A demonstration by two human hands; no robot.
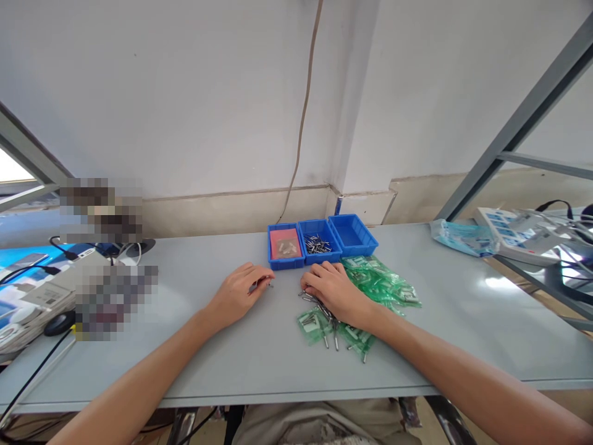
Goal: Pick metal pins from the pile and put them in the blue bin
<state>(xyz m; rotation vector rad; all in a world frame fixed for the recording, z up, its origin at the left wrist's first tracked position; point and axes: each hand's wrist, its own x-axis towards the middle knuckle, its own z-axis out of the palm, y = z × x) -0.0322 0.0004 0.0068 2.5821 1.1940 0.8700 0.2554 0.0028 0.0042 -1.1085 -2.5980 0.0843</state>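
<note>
My left hand (238,292) rests on the grey table (194,346), fingers curled round a small metal pin near its fingertips. My right hand (334,292) lies palm down over a scatter of metal pins (324,309) and small green plastic bags (384,284), its fingers bent onto the pins. Just beyond both hands stand three blue trays: the left tray (285,246) holds a pink pad with small parts, the middle tray (319,243) holds loose metal pins, the right tray (353,235) looks bare.
Cables, a mouse and boxes crowd the table's left end (55,290). A blue packet (463,238) and a white power strip (519,238) lie at the right, by a grey metal frame (514,130). A wall stands right behind the trays.
</note>
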